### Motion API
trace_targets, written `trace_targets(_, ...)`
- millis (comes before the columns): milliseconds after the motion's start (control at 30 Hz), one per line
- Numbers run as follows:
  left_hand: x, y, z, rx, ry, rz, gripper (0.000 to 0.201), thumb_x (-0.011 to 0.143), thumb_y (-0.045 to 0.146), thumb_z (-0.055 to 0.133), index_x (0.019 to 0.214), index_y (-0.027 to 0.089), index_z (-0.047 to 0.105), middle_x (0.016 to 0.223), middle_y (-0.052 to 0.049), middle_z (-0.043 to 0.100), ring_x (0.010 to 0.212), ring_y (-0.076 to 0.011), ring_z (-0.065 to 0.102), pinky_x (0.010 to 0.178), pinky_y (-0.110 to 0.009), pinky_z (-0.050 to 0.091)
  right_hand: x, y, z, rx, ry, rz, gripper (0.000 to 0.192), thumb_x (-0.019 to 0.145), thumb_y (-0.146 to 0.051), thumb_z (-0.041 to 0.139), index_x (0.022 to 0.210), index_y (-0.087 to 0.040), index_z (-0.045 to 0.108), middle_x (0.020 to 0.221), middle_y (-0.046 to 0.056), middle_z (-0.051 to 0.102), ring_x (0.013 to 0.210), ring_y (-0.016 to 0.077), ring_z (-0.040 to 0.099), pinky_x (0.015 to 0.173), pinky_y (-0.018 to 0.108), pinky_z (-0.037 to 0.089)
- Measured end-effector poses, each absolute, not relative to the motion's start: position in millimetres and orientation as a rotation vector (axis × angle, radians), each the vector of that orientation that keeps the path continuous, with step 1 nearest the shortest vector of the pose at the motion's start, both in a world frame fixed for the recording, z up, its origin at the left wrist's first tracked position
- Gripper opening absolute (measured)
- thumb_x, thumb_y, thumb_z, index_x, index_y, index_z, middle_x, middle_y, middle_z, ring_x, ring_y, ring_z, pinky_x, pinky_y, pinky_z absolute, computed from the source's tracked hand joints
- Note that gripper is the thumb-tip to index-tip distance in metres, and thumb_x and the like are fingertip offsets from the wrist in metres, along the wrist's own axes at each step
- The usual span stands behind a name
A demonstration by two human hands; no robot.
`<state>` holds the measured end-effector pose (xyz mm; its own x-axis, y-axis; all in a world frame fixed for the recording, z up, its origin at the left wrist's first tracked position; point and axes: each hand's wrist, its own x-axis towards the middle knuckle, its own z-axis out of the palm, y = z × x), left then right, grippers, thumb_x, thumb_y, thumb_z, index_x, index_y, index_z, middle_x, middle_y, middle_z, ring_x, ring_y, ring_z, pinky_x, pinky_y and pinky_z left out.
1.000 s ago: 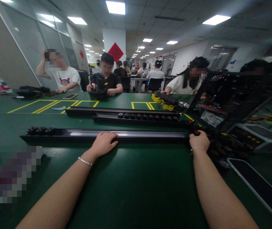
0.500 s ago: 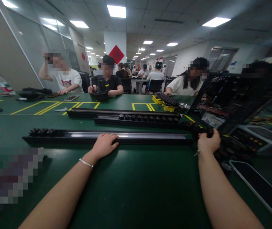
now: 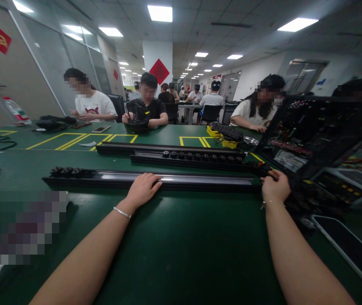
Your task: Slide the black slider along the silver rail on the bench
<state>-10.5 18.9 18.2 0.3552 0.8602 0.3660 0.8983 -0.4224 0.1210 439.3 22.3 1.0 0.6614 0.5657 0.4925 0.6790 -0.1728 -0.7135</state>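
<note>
Long black rail (image 3: 181, 181) lay across the green table (image 3: 181, 254), lengthwise left to right, nearest of three such strips. Carried a cluster of black sockets (image 3: 67, 172) at its left end and a bare, glossy channel along the rest. Left hand (image 3: 143, 189) rested flat on the rail's near edge about midway, fingers stretched out and loosely spread, pressing down rather than gripping. Right hand (image 3: 274, 186) sat at the rail's right end, fingers curled around small dark parts there; whether closed on the rail itself or on a socket piece could not be told. Thin bracelets on both wrists. Just behind, two more black rails (image 3: 187, 156) lay parallel, one lined with a row of sockets. To the right, an open black chassis (image 3: 308, 135) stood tilted, with a heap of dark parts below it. Farther back, yellow lines (image 3: 73, 140) marked the table, and a yellow tray (image 3: 222, 142) held black pieces. Beyond the table, several seated people (image 3: 149, 106) worked at their own places.
</note>
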Motion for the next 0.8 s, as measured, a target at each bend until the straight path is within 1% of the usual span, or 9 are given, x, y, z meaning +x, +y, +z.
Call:
trace_targets(33,-14.3,20.2,19.3,-2.388,-1.687,-0.664,0.037,0.089,0.043,0.032,0.104,0.024,0.06,0.109,-0.005,0.063,0.106,-0.0208,0.053,0.094,-0.036,0.037,430.0,22.3,1.7,-1.875,-1.015,-0.132,0.046,0.076,-0.021,0.035,0.118,-0.014,0.052,0.105,0.01,0.063,0.093,0.0209,0.06,0.087,0.037,0.045)
trace_targets(67,-19.7,21.9,20.1,-2.238,-1.756,-0.751,0.036,0.089,0.041,0.032,0.104,0.024,0.06,0.112,-0.006,0.062,0.109,-0.0217,0.051,0.096,-0.037,0.035,418.5,22.3,2.9,-1.894,-1.106,-0.165,0.041,0.076,-0.023,0.037,0.111,-0.016,0.058,0.102,0.008,0.065,0.096,0.0219,0.059,0.089,0.038,0.043)
trace_targets(100,-26.5,23.7,20.4,-2.092,-1.822,-0.813,0.035,0.088,0.038,0.033,0.105,0.023,0.059,0.116,-0.006,0.059,0.113,-0.0227,0.048,0.098,-0.038,0.034,405.5,22.3,4.2,-1.892,-1.236,-0.209,0.039,0.076,-0.024,0.039,0.108,-0.017,0.061,0.105,0.009,0.065,0.1,0.0227,0.057,0.091,0.039,0.042)
trace_targets(233,-60.3,30.0,15.7,-1.67,-2.08,-0.889,0.036,0.081,0.031,0.044,0.113,0.02,0.055,0.135,-0.011,0.044,0.129,-0.0283,0.032,0.103,-0.046,0.029,354.9,21.1,6.2,-1.829,-1.756,-0.329,0.042,0.082,-0.031,0.039,0.119,-0.021,0.056,0.13,0.007,0.053,0.121,0.0239,0.043,0.102,0.047,0.028)
trace_targets(300,-76.0,32.1,11.5,-1.514,-2.19,-0.917,0.043,0.079,0.031,0.046,0.119,0.016,0.05,0.142,-0.015,0.034,0.134,-0.0312,0.022,0.105,-0.05,0.025,339.6,20.4,4.7,-1.866,-1.883,-0.296,0.039,0.085,-0.033,0.036,0.118,-0.026,0.057,0.13,0.003,0.053,0.122,0.0229,0.042,0.103,0.051,0.024)
trace_targets(500,-113.6,42.2,6.9,-1.226,-2.431,-0.983,0.063,0.075,0.033,0.05,0.131,0.007,0.036,0.149,-0.024,0.014,0.137,-0.0378,0.013,0.104,-0.057,0.024,335.1,22.4,2.4,-1.947,-1.889,-0.286,0.039,0.086,-0.029,0.034,0.114,-0.027,0.06,0.123,0.001,0.059,0.116,0.0212,0.047,0.098,0.044,0.032)
trace_targets(600,-133.0,46.3,9.6,-1.244,-2.426,-0.948,0.068,0.074,0.033,0.05,0.134,0.007,0.032,0.149,-0.025,0.014,0.137,-0.0371,0.015,0.105,-0.056,0.025,337.4,24.3,4.0,-1.973,-1.893,-0.263,0.04,0.086,-0.029,0.033,0.115,-0.027,0.06,0.122,0.002,0.059,0.116,0.0229,0.047,0.097,0.046,0.033)
trace_targets(700,-146.9,47.8,11.2,-1.31,-2.459,-0.903,0.067,0.074,0.034,0.049,0.133,0.005,0.034,0.145,-0.025,0.025,0.137,-0.0362,0.017,0.105,-0.054,0.025,336.9,25.3,5.1,-2.0,-1.888,-0.236,0.041,0.086,-0.03,0.032,0.116,-0.028,0.059,0.122,0.003,0.059,0.115,0.0246,0.047,0.096,0.049,0.032)
trace_targets(800,-150.0,48.1,11.2,-1.302,-2.473,-0.885,0.065,0.074,0.035,0.048,0.131,0.007,0.039,0.144,-0.021,0.031,0.137,-0.0372,0.015,0.105,-0.057,0.023,335.3,25.3,5.1,-2.034,-1.847,-0.223,0.042,0.085,-0.03,0.031,0.117,-0.029,0.059,0.123,0.003,0.058,0.116,0.026,0.045,0.095,0.051,0.033)
